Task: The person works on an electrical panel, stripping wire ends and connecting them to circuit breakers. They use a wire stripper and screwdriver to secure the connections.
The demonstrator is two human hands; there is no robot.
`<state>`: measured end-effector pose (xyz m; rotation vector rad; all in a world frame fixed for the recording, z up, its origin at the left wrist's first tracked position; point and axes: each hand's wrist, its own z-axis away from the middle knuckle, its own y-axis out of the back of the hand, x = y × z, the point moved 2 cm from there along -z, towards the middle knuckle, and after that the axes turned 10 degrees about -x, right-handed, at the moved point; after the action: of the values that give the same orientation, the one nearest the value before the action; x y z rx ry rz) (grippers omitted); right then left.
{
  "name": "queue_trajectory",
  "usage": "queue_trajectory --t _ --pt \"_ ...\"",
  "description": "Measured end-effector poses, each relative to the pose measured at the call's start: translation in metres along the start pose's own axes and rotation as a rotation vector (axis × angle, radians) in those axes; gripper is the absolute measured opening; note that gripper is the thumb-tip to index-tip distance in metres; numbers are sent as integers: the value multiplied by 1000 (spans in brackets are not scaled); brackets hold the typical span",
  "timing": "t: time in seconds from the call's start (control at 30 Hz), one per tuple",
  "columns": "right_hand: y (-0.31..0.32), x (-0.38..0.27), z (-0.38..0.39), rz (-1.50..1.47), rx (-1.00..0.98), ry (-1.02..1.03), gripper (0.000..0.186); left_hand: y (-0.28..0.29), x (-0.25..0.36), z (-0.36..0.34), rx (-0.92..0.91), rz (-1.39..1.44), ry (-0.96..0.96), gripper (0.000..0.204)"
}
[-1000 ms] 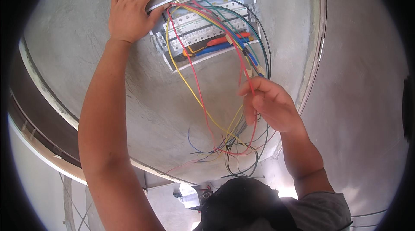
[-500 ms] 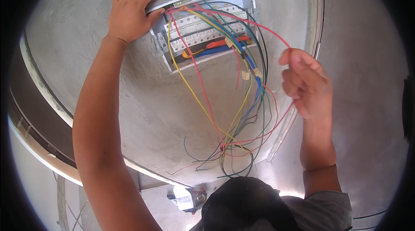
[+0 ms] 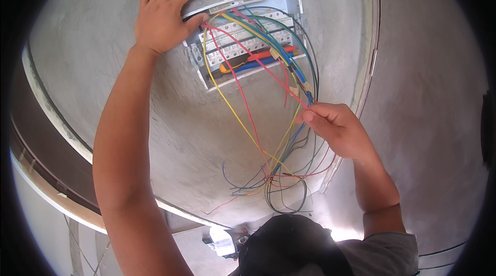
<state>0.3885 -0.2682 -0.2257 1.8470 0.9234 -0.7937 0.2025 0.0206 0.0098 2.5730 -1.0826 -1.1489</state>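
Note:
A red wire [image 3: 279, 81] is pinched between the thumb and fingers of my right hand [image 3: 338, 129], lower right of an open wall breaker box [image 3: 207, 84]. It runs taut from the box's upper left corner. There my left hand [image 3: 163, 23] lies on the wall with its fingers spread, the thumb resting at the corner where red and yellow wires come together. Rows of white breakers [image 3: 240, 38] fill the box. Below them lie tools with orange-yellow handles [image 3: 231, 65], a red handle and a blue one.
A taped bundle of coloured wires [image 3: 298, 73] hangs from the box's right side and ends in a loose tangle [image 3: 271, 178] below. A loose yellow wire [image 3: 227, 103] crosses the grey wall [image 3: 175, 136]. A dark round shape [image 3: 292, 245] covers the bottom middle.
My right hand has moved down and left, drawing the red wire from a wide bow into a straighter line across the box. My left thumb has shifted slightly onto the corner wires.

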Motion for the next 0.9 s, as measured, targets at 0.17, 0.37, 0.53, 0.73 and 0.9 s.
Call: queue_trajectory --t 0.17,0.37,0.53,0.73,0.9 --pt "-7 -27 -38 -185 39 40 33 -1 1 -1 5 -44 -2 74" --pt "17 -49 -62 -298 115 96 37 -2 -3 1 13 -25 -16 73" --pt "5 -27 -62 -199 64 -60 35 -4 -2 4 40 -18 -29 72" --pt "2 -28 -62 -163 134 -43 34 -5 -1 1 14 -32 4 73" --pt "-1 -16 -48 -68 113 42 32 -11 2 1 62 -57 23 61"
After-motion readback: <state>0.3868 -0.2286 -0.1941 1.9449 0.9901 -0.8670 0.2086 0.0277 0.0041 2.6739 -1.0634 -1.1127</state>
